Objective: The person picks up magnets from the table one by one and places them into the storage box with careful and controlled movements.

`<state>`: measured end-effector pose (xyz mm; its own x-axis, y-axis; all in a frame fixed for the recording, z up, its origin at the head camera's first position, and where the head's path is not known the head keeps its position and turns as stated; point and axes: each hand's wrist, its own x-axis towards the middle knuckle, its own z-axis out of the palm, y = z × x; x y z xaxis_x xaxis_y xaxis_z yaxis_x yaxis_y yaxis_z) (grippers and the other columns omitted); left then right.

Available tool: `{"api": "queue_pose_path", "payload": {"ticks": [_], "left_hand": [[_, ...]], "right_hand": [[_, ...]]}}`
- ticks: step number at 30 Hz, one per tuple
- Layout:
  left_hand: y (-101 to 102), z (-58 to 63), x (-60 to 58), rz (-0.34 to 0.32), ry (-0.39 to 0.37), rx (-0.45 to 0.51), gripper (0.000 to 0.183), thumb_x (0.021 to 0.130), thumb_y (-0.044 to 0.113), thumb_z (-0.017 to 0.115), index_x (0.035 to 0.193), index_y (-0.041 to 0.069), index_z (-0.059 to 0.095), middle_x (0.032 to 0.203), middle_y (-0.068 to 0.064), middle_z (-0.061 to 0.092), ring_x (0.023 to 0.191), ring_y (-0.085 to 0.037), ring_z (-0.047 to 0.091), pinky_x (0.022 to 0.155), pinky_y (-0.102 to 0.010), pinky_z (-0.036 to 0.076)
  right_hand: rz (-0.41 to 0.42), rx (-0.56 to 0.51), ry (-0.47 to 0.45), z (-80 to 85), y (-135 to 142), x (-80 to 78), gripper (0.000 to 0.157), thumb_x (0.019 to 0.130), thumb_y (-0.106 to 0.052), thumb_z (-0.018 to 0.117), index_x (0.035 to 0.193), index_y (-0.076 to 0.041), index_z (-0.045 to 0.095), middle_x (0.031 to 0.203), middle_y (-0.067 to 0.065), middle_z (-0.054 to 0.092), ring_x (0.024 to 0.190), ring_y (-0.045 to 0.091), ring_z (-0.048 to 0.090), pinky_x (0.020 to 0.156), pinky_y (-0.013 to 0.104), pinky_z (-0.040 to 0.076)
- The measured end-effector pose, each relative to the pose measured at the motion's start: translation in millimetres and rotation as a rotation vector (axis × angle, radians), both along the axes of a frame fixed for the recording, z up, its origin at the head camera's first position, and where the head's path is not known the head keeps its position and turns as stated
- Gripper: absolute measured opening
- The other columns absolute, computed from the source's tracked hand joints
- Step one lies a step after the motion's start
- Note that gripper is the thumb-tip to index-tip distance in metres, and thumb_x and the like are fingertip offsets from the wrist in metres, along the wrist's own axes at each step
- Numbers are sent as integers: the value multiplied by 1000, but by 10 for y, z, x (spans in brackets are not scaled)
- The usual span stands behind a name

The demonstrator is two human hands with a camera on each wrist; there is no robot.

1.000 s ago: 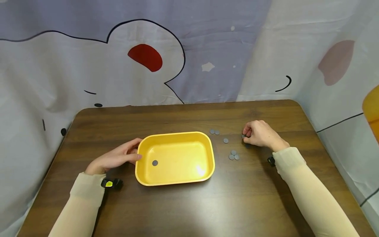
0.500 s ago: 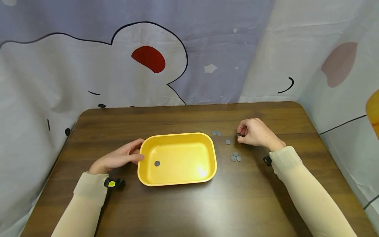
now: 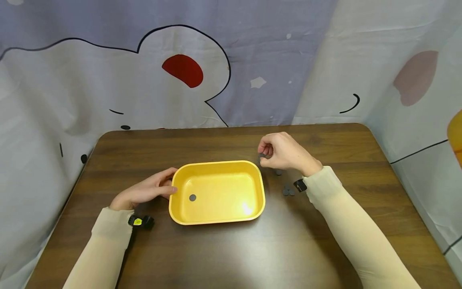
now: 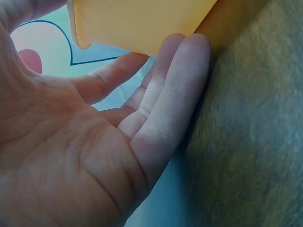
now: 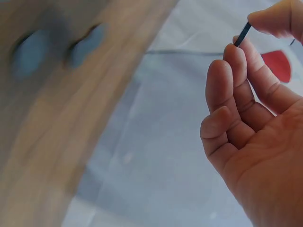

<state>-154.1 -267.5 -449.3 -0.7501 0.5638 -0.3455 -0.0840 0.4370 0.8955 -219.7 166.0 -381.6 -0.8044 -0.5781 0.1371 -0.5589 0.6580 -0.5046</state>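
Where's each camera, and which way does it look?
Head: worn on the head, looking forward and down at the yellow rectangular tray; left hand, right hand and cream sleeves show.
Left wrist: worn there, facing that hand's fingers at the tray.
Right wrist: worn there, facing that hand pinching a round grey disc.
Shared, head and left wrist: the tray.

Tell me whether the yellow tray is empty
Not empty: one gray disc lies inside the yellow tray, toward its left end.

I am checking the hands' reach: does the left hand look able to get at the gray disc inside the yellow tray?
Probably yes: the disc lies near the left end of the open yellow tray, close to the left hand, which might need to release the rim.
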Motion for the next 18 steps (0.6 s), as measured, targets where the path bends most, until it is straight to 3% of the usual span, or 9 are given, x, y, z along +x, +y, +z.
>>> {"api": "queue_pose_path", "payload": {"ticks": [10,18], "left_hand": [[4,-21,-12,-4,-15,21,54,103,20,61,150,5,38,127,-21,64,100,-25,70,89,-31,61],[48,-21,-39,-26,-17,40,54,104,18,59,150,2,36,124,-23,66,99,-23,71,89,-31,62]], "right_hand": [[150,-59,10,220,-696,36,8,78,-17,75,84,-18,70,80,-5,68,74,9,60,72,27,53],[264,-46,-8,70,-1128,122,7,77,-15,74,82,-18,69,81,0,70,75,12,62,71,23,51]]}}
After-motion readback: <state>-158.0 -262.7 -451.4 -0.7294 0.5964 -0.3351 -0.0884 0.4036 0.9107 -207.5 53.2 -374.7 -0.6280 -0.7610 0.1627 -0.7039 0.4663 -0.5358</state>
